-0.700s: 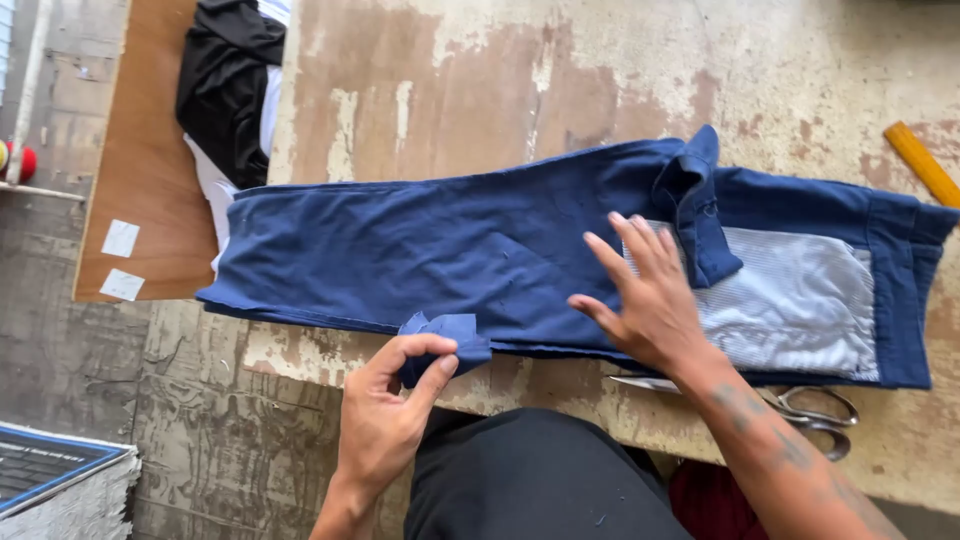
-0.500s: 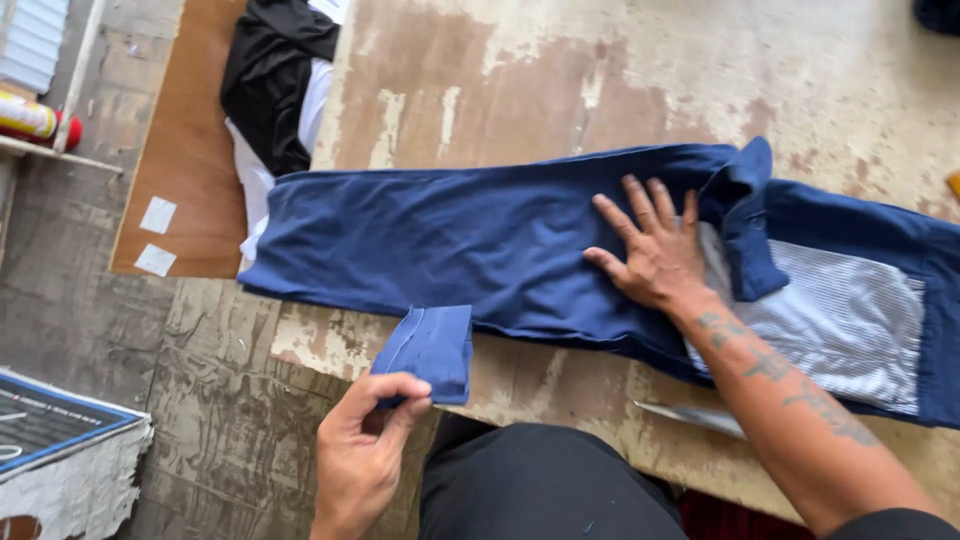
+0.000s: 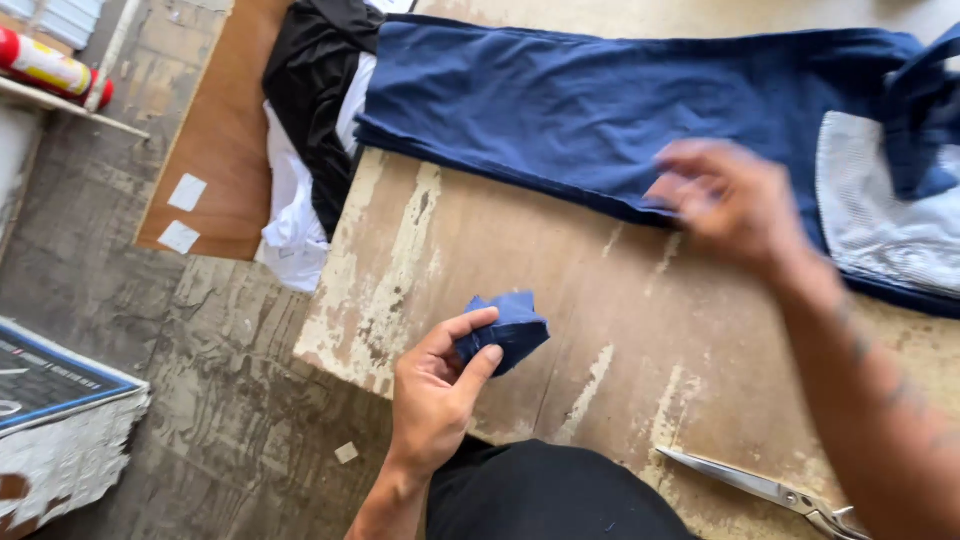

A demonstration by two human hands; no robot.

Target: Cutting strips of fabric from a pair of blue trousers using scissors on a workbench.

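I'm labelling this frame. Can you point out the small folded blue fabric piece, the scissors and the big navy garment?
small folded blue fabric piece (image 3: 505, 330), head view, on its folded face.
scissors (image 3: 745, 483), head view, on the blades.
big navy garment (image 3: 600, 110), head view, on the flat middle.

Both forearms are bare, no sleeves showing anywhere in the frame; the left hand, at lower centre, wears no glove, ring or watch; the right hand, at upper right, is motion-blurred and likewise ungloved; dark tattoo markings run along the right forearm at the right edge, too blurred to read; black clothing covers the body at bottom centre.
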